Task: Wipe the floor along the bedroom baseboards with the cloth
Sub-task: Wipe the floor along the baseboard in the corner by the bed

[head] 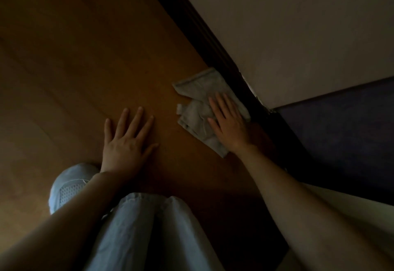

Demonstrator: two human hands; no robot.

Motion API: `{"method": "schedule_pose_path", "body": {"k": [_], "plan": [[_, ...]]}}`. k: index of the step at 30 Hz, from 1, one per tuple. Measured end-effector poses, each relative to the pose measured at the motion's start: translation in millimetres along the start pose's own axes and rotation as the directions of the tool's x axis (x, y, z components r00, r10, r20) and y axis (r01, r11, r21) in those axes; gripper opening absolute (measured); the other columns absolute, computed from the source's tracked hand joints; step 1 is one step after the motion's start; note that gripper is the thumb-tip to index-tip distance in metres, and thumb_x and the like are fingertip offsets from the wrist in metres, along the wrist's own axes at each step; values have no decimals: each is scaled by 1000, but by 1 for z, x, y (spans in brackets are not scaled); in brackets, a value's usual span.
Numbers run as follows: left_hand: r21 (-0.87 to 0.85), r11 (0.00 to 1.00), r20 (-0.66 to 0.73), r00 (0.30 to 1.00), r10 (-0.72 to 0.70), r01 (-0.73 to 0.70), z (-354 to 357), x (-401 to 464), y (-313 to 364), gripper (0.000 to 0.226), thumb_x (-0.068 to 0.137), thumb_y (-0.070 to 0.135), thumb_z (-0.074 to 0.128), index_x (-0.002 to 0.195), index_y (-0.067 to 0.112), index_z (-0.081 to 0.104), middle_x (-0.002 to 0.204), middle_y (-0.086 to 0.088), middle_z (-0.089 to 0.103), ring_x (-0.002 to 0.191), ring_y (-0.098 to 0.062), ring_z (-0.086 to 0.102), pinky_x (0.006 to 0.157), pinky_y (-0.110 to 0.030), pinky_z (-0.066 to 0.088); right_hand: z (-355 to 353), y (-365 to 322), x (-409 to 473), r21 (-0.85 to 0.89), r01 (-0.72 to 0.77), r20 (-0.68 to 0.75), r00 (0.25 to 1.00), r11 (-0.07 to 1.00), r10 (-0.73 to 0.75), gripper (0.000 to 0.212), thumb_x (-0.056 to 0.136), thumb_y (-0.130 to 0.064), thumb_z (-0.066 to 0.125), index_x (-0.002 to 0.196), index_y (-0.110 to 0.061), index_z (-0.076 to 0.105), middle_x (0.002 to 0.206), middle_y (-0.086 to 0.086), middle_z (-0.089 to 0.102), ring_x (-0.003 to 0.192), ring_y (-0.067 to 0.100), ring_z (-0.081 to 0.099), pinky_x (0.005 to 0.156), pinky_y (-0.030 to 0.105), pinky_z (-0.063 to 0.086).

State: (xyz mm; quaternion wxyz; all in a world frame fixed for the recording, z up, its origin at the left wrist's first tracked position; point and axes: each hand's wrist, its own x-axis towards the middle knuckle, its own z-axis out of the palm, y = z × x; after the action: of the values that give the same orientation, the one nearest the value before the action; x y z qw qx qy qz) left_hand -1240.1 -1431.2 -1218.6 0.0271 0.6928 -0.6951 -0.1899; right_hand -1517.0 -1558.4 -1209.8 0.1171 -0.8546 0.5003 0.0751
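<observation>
The right hand point(229, 119) lies flat, fingers straight, pressing the crumpled grey cloth point(202, 108) onto the wooden floor point(85, 57). This grip is released: nothing is pinched, and the cloth is held by downward pressure alone. The cloth extends ahead of the fingertips and to the thumb side of the palm, with its far edge touching the dark baseboard point(215, 44). The left hand point(128, 138) is also flat and released, fingers spread on bare floor, well apart from the cloth (apparently bracing the kneeling body).

Risks from this position:

- Cloth slip. With only palm pressure, a fast stroke could leave the loose folds behind the hand, so that bare skin rubs the floor.
- Missed seam. The bunched cloth may ride over the floor-to-baseboard joint rather than into it.
- Knuckle contact. The little-finger side of the hand sits just beside the baseboard; drifting outward could scrape it.
- Poor visibility. Dim light may hide dust remaining ahead of the fingertips.
</observation>
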Motion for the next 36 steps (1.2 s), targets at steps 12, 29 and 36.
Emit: {"method": "schedule_pose_path", "body": {"k": [12, 29, 36], "plan": [[-6, 999, 68, 997, -47, 47, -7, 3, 11, 73, 88, 57, 44, 152, 26, 28, 160, -6, 20, 146, -39, 14, 109, -69, 14, -23, -60, 101, -1, 70, 69, 995, 998, -70, 60, 103, -43, 24, 154, -14, 11, 161, 12, 12, 149, 28, 5, 119, 40, 3], [84, 993, 31, 996, -87, 84, -66, 75, -76, 69, 94, 57, 29, 155, 31, 10, 163, -1, -1, 149, -31, -1, 113, -63, 7, -36, -34, 69, -31, -7, 222, 975, 999, 14, 70, 91, -66, -7, 147, -25, -16, 160, 6, -11, 148, 21, -10, 121, 41, 3], [47, 977, 1, 978, -208, 207, -72, 83, -97, 71, 93, 59, 32, 155, 32, 11, 164, -1, 0, 149, -30, 0, 113, -62, 10, -54, -92, 181, 52, 27, 156, 987, 998, -35, 62, 104, -46, 23, 154, -20, -4, 162, 6, -5, 148, 21, -8, 114, 29, -13]]}}
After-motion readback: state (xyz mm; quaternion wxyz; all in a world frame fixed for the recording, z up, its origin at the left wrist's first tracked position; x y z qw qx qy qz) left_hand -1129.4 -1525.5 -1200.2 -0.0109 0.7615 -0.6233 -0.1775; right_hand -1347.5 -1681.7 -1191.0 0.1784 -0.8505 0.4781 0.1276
